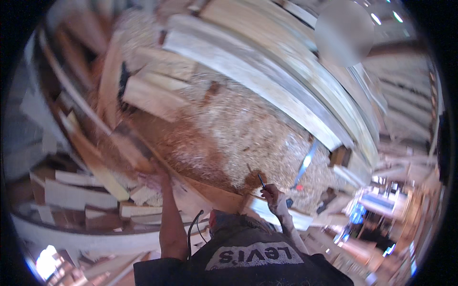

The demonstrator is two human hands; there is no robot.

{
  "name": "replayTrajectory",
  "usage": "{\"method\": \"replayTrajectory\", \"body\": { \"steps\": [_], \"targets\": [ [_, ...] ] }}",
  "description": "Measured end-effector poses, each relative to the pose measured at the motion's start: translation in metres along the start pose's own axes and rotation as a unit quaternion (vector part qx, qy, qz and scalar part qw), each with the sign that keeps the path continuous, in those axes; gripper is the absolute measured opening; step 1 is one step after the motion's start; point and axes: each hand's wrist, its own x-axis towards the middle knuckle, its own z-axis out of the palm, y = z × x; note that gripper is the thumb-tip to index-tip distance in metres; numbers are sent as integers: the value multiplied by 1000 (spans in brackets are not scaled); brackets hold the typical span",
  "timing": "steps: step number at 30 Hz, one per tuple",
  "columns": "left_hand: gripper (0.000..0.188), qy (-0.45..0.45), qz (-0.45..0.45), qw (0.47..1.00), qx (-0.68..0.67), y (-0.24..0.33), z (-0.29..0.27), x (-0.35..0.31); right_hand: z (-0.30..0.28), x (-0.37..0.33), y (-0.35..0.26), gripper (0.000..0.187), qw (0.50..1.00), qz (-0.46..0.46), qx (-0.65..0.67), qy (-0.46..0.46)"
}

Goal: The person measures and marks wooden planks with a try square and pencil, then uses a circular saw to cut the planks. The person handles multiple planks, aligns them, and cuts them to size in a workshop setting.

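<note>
Shavings-strewn floor (248, 119) — boards (253, 74); right hand (273, 194) holding stick (261, 180)

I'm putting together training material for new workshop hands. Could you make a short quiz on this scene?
1. Which of the person's hands holds the thin dark stick?
2. What colour is the narrow strip seen against the wood shavings? A) orange, B) blue, C) black
3. True or false: the long pale beams at the top of the view lie nearer the person than the shavings do.

Key:
1. The right hand.
2. B, blue.
3. False; the beams lie beyond the shavings.
</note>
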Motion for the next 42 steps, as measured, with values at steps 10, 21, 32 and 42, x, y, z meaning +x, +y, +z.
{"method": "replayTrajectory", "body": {
  "steps": [10, 21, 32, 42],
  "targets": [
    [89, -28, 429, 893, -132, 21, 34, -22, -53, -177, 167, 21, 953, 162, 77, 245],
    [91, -128, 483, 862, 84, 143, 74, -109, -56, -275, 241, 23, 951, 181, 131, 214],
    [99, 49, 627, 776, -39, 195, 79, -161, -23, -425, 335, 18, 909, 289, 134, 269],
    [111, -157, 527, 808, 215, 203, 77, -255, 76, -539, 381, 12, 779, 401, 347, 334]
  ]
}}
